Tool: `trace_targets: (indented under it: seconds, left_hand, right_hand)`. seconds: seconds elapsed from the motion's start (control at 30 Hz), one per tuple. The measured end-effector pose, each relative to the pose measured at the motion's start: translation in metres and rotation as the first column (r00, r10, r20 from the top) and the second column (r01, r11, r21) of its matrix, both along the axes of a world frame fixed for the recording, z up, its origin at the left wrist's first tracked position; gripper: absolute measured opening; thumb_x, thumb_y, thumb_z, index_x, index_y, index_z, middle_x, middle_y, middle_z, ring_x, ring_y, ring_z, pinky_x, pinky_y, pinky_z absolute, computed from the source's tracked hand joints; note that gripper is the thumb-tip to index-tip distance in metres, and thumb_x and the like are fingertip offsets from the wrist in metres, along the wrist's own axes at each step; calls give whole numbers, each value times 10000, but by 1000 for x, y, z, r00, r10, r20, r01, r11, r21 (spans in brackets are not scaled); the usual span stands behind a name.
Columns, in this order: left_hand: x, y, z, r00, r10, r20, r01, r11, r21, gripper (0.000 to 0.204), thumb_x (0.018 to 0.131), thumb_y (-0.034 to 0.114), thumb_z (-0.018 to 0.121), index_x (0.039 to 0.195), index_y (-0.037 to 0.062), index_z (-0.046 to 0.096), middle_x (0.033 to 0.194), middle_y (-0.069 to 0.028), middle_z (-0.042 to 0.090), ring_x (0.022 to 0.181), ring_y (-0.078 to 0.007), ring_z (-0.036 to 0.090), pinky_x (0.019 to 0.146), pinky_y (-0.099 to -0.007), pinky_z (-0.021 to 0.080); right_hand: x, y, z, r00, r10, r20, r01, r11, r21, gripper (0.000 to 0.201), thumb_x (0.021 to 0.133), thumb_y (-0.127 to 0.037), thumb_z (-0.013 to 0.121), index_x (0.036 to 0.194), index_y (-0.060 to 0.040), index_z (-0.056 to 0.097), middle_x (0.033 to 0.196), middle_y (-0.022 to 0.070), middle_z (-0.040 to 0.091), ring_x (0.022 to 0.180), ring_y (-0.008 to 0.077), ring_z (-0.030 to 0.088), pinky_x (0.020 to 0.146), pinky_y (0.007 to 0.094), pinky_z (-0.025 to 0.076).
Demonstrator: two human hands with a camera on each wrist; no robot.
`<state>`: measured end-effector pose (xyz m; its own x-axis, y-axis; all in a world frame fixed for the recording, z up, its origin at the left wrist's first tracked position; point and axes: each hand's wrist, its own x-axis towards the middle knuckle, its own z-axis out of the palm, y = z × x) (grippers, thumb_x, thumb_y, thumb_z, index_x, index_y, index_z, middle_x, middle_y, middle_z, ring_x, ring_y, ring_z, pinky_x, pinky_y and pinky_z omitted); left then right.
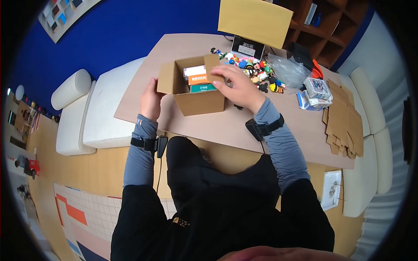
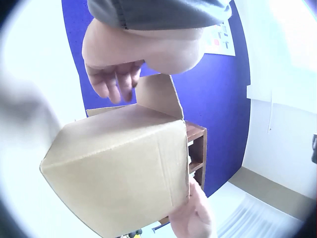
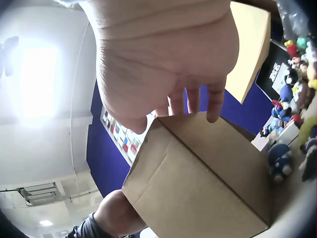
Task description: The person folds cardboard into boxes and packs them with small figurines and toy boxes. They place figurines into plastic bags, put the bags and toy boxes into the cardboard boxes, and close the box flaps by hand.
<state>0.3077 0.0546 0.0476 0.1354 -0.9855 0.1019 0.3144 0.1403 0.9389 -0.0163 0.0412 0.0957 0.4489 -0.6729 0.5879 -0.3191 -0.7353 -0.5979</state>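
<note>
An open cardboard box (image 1: 199, 104) stands on the table, side flaps spread; inside lie an orange box (image 1: 199, 78) marked BRICK, a green box (image 1: 203, 88) and a white one (image 1: 194, 71). My left hand (image 1: 151, 101) is at the outer edge of the left flap (image 1: 165, 78), its fingers loosely bent in the left wrist view, beside the carton (image 2: 119, 168). Over the right flap lies my right hand (image 1: 238, 85), fingers extended and thumb apart; in the right wrist view its fingertips reach over the top edge of the carton (image 3: 193, 183). Firm contact of the left fingers cannot be told.
Small figures (image 1: 261, 75) lie in a pile right of the carton, with a clear plastic bag (image 1: 288, 71) beside them. Farther right are wrapped packs (image 1: 317, 89) and flattened cardboard (image 1: 344, 117). A yellow panel (image 1: 255, 21) and a dark device (image 1: 247, 47) stand behind.
</note>
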Motion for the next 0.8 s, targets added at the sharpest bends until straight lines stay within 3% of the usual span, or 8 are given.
trace_targets:
  seconds: [0.13,0.23,0.4,0.5,0.63,0.7,0.73,0.8]
  left_hand:
    - [-19,-5,30,938,-35,346,73,993,-97,466,1037,223,577,1444,6,507,1233,-95,650,1114,-153,617,958,-315,500]
    - [-52,-10,47,889,26,458,-16,1000,-25,563,995,206,656,1476,-8,455,1324,-140,596,1164,-214,606,1009,-325,490]
    - [-51,-56,41,881,-73,467,40,996,80,899,937,100,697,1604,-22,106,1477,-237,491,1268,-297,577,1049,-364,500]
    - [-49,-62,35,889,-95,448,144,987,-76,987,892,104,743,1614,-1,78,1480,-205,502,1250,-295,591,1002,-357,522]
    - [-47,-54,42,831,-59,553,149,982,-118,1075,840,149,809,1617,4,81,1473,-176,525,1270,-285,576,1038,-384,489]
    - [-46,-49,47,572,255,780,108,919,-380,1140,771,202,873,1617,26,130,1415,-143,576,1261,-266,571,1055,-410,461]
    - [-50,-43,49,653,272,707,90,899,-428,1081,722,139,909,1597,82,277,1366,-126,598,1266,-255,571,1074,-385,445]
    - [-50,-35,56,576,291,764,193,860,-473,1035,711,147,917,1567,81,339,1343,-114,609,1253,-258,577,1074,-390,446]
  right_hand:
    - [4,-16,-21,993,-12,-119,-10,983,-182,342,931,-268,696,1200,-58,678,1244,147,664,1288,360,533,1097,448,411]
    - [7,-9,-23,994,-73,-86,64,992,-106,325,961,-281,675,1213,-78,684,1268,117,662,1341,336,507,1111,423,400]
    - [8,-6,-27,991,-74,116,80,996,-45,453,938,-305,708,1306,-57,618,1239,121,682,1341,360,499,1120,444,386]
    - [8,-1,-24,986,-56,157,38,993,115,579,940,-338,718,1396,-35,532,1245,116,681,1345,361,489,1131,436,373]
    - [8,-6,-29,984,-70,164,61,996,62,901,972,-457,683,1582,24,228,1268,149,662,1320,336,510,1118,414,383]
    - [6,-5,-27,970,-51,238,7,983,181,937,982,-486,658,1594,26,167,1305,181,638,1321,331,520,1114,408,393]
    - [6,-5,-26,952,-38,304,-55,955,292,974,993,-514,633,1607,28,107,1342,213,614,1323,325,531,1111,402,403]
    - [10,-5,-28,937,-43,347,-44,970,240,962,998,-524,619,1603,34,121,1378,235,584,1323,323,537,1108,396,411]
